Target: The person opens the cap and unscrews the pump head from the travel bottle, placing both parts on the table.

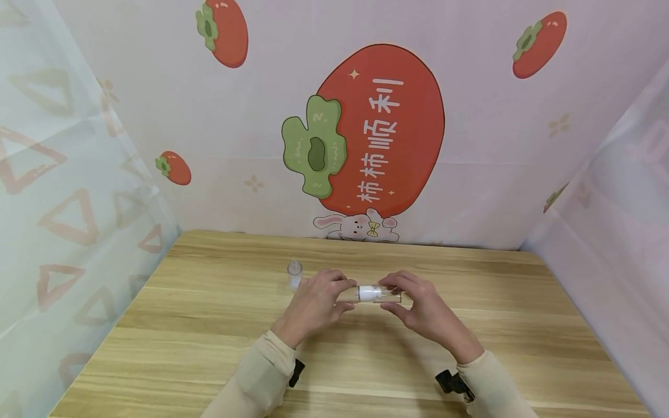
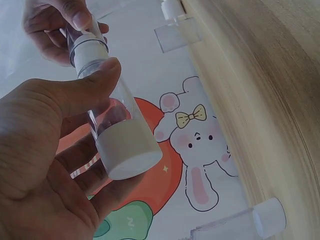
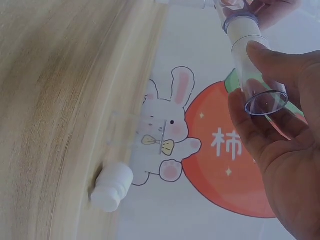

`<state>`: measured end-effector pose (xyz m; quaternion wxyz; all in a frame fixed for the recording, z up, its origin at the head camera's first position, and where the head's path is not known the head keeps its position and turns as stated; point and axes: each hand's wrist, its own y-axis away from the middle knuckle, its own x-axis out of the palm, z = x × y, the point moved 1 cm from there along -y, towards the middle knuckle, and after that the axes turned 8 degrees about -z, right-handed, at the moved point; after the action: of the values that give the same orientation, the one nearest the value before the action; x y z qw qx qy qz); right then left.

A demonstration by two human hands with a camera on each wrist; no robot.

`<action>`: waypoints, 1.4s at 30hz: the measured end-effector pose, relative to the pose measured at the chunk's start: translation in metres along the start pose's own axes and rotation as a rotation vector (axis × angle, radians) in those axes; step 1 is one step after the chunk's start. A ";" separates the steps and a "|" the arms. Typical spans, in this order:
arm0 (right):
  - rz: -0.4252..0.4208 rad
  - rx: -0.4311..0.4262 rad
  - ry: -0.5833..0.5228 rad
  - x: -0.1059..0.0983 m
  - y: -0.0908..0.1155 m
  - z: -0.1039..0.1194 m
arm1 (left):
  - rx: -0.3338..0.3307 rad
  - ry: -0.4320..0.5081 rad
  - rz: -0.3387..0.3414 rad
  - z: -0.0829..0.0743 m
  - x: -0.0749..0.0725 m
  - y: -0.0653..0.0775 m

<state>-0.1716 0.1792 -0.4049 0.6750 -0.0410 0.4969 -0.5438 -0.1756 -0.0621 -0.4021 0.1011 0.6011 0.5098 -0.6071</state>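
A slim clear bottle with a white base (image 2: 127, 150) and a white neck (image 1: 369, 293) lies level between the two hands. My left hand (image 1: 320, 299) holds its body, thumb on one side and fingers curled round the other. A clear cylinder (image 3: 255, 90), with a round rim at its near end, sits at the neck end. My right hand (image 1: 420, 305) grips this cylinder between thumb and fingers. I cannot tell how far the two parts fit together. Left of the left hand, a second clear bottle (image 1: 295, 273) with a white base stands on the table.
The wooden table (image 1: 470, 360) meets a printed cloth backdrop (image 1: 481, 203). In the right wrist view, a small white piece (image 3: 112, 187) and a clear, cup-like piece (image 3: 137, 132) stand on the table near the backdrop. The hands appear to hide both in the head view.
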 end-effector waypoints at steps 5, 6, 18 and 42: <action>-0.002 0.006 -0.006 -0.002 0.001 -0.001 | -0.008 -0.009 0.007 0.002 -0.001 0.002; -0.003 0.009 -0.003 -0.003 0.001 -0.001 | -0.009 -0.010 0.005 0.003 0.000 0.002; -0.041 -0.011 0.049 -0.005 0.004 -0.009 | -0.017 0.001 -0.068 0.012 0.002 0.003; 0.113 0.150 0.111 0.001 0.014 -0.025 | -0.066 0.048 -0.089 0.014 0.001 0.004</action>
<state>-0.1797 0.1959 -0.4263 0.6772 0.0680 0.4931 -0.5419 -0.1820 -0.0733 -0.4084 0.0819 0.5885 0.5580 -0.5793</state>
